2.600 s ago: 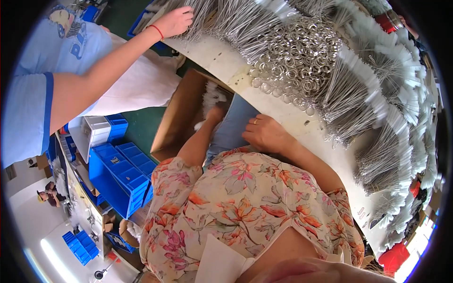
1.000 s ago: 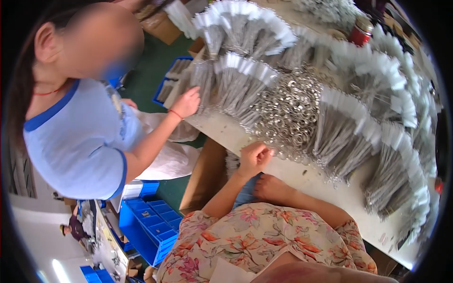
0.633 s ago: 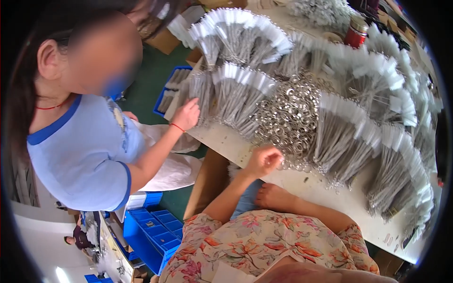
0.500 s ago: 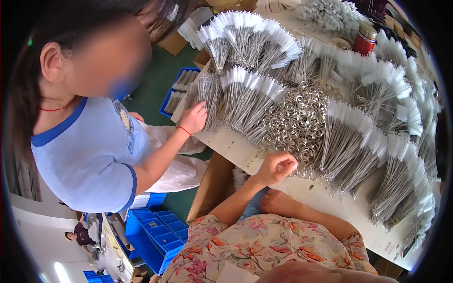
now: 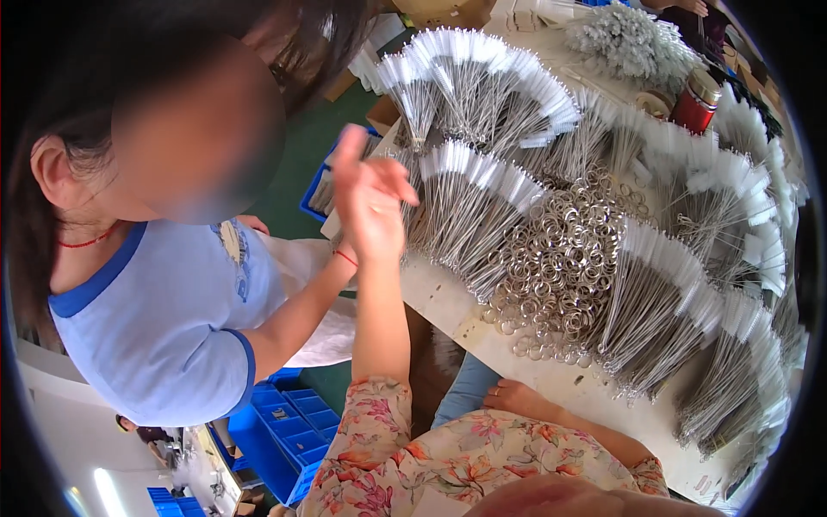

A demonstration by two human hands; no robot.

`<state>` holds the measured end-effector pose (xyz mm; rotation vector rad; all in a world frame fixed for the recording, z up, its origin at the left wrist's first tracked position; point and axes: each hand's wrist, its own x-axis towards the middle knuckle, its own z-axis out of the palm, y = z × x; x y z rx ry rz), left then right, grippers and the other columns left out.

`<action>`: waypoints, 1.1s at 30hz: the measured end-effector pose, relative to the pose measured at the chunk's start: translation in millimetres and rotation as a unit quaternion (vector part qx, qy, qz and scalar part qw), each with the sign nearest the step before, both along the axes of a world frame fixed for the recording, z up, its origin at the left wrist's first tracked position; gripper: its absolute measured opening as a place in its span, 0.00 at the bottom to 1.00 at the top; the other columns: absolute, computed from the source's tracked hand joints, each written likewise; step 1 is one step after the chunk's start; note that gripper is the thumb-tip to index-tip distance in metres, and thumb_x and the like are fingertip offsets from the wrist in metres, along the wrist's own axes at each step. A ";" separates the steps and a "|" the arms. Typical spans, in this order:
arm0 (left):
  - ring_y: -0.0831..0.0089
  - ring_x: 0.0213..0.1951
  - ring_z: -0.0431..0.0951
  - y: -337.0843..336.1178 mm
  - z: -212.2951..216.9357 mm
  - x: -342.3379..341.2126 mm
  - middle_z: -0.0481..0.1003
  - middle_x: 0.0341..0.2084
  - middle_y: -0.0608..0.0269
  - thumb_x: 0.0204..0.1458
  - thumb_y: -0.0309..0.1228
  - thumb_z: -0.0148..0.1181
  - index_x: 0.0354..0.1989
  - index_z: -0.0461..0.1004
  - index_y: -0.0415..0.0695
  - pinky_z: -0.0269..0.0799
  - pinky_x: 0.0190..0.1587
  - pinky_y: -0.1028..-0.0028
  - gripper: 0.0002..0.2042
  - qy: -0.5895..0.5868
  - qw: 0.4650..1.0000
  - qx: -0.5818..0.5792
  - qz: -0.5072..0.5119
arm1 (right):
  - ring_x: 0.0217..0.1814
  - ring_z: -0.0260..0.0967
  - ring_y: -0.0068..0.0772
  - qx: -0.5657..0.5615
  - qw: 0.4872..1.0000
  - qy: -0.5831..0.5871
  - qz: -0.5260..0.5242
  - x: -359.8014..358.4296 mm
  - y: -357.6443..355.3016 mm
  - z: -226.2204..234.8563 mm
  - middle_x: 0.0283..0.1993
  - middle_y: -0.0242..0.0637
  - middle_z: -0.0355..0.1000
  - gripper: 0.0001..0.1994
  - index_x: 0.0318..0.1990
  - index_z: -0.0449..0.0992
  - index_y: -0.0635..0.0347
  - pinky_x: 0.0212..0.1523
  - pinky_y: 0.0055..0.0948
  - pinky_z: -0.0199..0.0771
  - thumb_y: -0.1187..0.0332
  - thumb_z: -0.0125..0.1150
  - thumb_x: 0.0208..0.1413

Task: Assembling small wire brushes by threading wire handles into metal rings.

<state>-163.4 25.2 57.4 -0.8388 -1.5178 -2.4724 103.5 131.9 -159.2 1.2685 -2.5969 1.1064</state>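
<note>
Thin wire brushes with white bristle tips (image 5: 469,202) lie fanned in bundles across the pale worktable (image 5: 448,302), and the nearest bundle sits just beyond the person's raised left hand (image 5: 370,202). That hand is lifted well above the table's edge on an upright forearm, fingers loosely together and pointing up, thumb out to the right; nothing shows in its grasp, though the palm side is turned away, so I cannot tell for sure that it is empty. The right hand (image 5: 517,398) rests low at the near edge of the table, flat and relaxed with fingers spread slightly, holding nothing that can be seen. Between the two hands the table's front edge runs diagonally, with a narrow strip of bare surface before the heap of loose silver metal rings (image 5: 560,258) that fills the middle of the table. More brush bundles ring that heap on all sides, leaving little open room on the surface. A co-worker in a light blue shirt (image 5: 172,319) leans in from the left, one arm reaching behind the raised hand toward the brushes. A red cylindrical can (image 5: 693,102) stands at the far side. Blue plastic bins (image 5: 276,422) sit on the floor below, their contents too small to make out.
</note>
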 end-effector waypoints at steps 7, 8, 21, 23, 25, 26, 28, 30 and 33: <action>0.83 0.15 0.67 6.9 -120.2 131.6 0.72 0.17 0.67 0.46 0.24 0.60 0.40 0.73 0.40 0.64 0.20 0.82 0.11 0.132 0.911 -0.389 -0.037 | 0.31 0.65 0.27 -0.018 1.000 0.017 -0.013 -5.1 -0.1 -18.8 0.26 0.29 0.64 0.05 0.27 0.70 0.52 0.35 0.24 0.64 0.65 0.51 0.44; 0.83 0.15 0.67 4.6 -128.0 139.0 0.72 0.17 0.67 0.46 0.24 0.60 0.40 0.73 0.40 0.64 0.20 0.82 0.11 0.131 0.911 -0.389 -0.033 | 0.31 0.65 0.27 -0.031 0.998 0.041 -0.025 -4.0 -0.8 -18.1 0.26 0.28 0.64 0.04 0.27 0.70 0.51 0.35 0.24 0.64 0.64 0.51 0.43; 0.73 0.16 0.71 35.1 -168.2 150.3 0.72 0.18 0.65 0.42 0.33 0.66 0.39 0.73 0.45 0.66 0.19 0.75 0.15 0.226 0.846 -0.480 0.048 | 0.29 0.65 0.25 0.079 0.990 0.119 0.000 -7.8 2.8 9.4 0.21 0.27 0.63 0.03 0.20 0.67 0.49 0.33 0.26 0.63 0.66 0.52 0.40; 0.69 0.17 0.72 43.9 -173.8 148.9 0.72 0.18 0.64 0.42 0.30 0.65 0.31 0.72 0.45 0.65 0.19 0.73 0.09 0.263 0.851 -0.448 0.075 | 0.30 0.65 0.25 0.091 0.988 0.127 -0.005 -5.4 2.0 13.2 0.22 0.27 0.64 0.02 0.20 0.67 0.49 0.33 0.26 0.63 0.66 0.52 0.39; 0.69 0.17 0.72 48.9 -177.8 149.0 0.72 0.19 0.64 0.42 0.29 0.64 0.31 0.73 0.45 0.65 0.19 0.73 0.09 0.264 0.852 -0.446 0.077 | 0.30 0.66 0.25 0.106 0.985 0.134 -0.017 -4.8 3.0 16.3 0.22 0.27 0.65 0.02 0.20 0.68 0.50 0.34 0.26 0.63 0.66 0.52 0.39; 0.69 0.17 0.71 50.7 -178.0 149.2 0.73 0.19 0.63 0.42 0.29 0.64 0.31 0.73 0.45 0.65 0.18 0.73 0.08 0.265 0.851 -0.446 0.086 | 0.30 0.66 0.26 0.118 0.984 0.135 -0.008 -5.0 2.8 17.7 0.22 0.27 0.65 0.02 0.19 0.68 0.50 0.34 0.27 0.64 0.66 0.53 0.39; 0.71 0.16 0.70 54.5 -172.7 151.8 0.72 0.19 0.63 0.43 0.28 0.64 0.31 0.73 0.44 0.64 0.18 0.74 0.07 0.273 0.858 -0.427 0.080 | 0.31 0.66 0.26 0.132 0.983 0.129 -0.015 -4.1 4.8 17.6 0.23 0.27 0.66 0.03 0.19 0.68 0.50 0.34 0.27 0.64 0.66 0.53 0.38; 0.73 0.16 0.69 53.4 -171.6 152.7 0.72 0.18 0.63 0.44 0.27 0.63 0.31 0.73 0.44 0.63 0.18 0.76 0.07 0.248 0.870 -0.420 0.080 | 0.31 0.67 0.27 0.126 0.983 0.133 0.002 -4.1 4.7 19.4 0.23 0.27 0.66 0.03 0.19 0.68 0.50 0.35 0.28 0.64 0.66 0.53 0.39; 0.74 0.16 0.70 53.3 -174.4 151.6 0.73 0.20 0.63 0.46 0.28 0.62 0.38 0.73 0.45 0.63 0.18 0.77 0.10 0.240 0.871 -0.422 0.070 | 0.32 0.67 0.28 0.135 0.982 0.134 0.007 -5.0 5.9 21.1 0.23 0.27 0.66 0.04 0.19 0.68 0.51 0.35 0.28 0.64 0.66 0.53 0.39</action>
